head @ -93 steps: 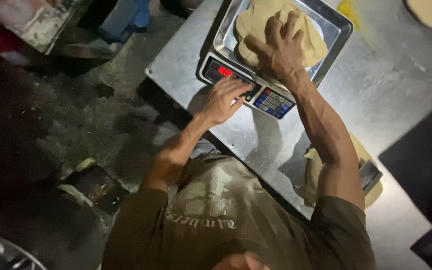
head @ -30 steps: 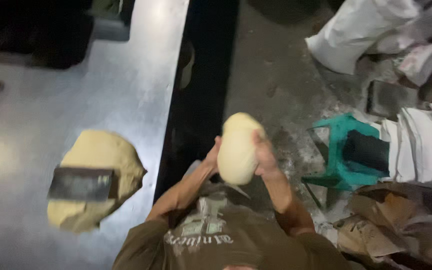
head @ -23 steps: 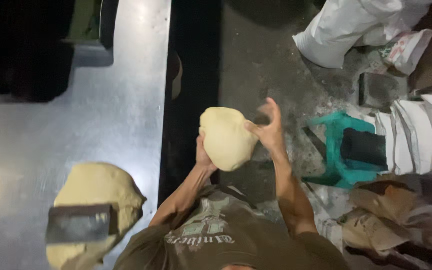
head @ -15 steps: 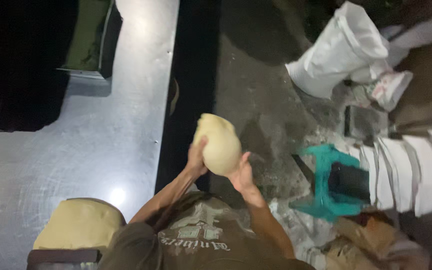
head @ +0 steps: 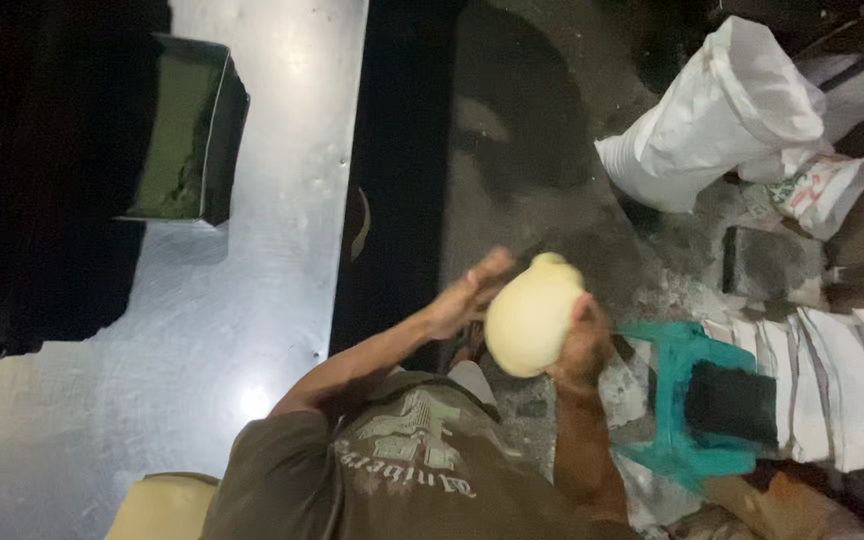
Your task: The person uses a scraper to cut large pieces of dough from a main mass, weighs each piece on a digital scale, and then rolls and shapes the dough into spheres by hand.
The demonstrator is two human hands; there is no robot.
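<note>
I hold a smooth, pale dough ball (head: pixel 530 318) in the air over the dark floor, just past the table's edge. My right hand (head: pixel 586 345) cups it from the right and below. My left hand (head: pixel 470 295) is blurred, its fingers spread flat at the ball's left side, barely touching it. My brown printed shirt (head: pixel 402 470) fills the bottom of the view.
A steel table (head: pixel 282 250) runs down the left, with a dark green box (head: pixel 187 130) on it and another dough lump (head: pixel 157 510) at its bottom edge. White sacks (head: pixel 727 115), a teal plastic stool (head: pixel 677 400) and stacked white bags (head: pixel 837 390) crowd the floor on the right.
The dough ball has been turned between my hands and sits further right. My left hand has slipped from gripping it to lying flat beside it. The big dough lump slid towards the bottom edge.
</note>
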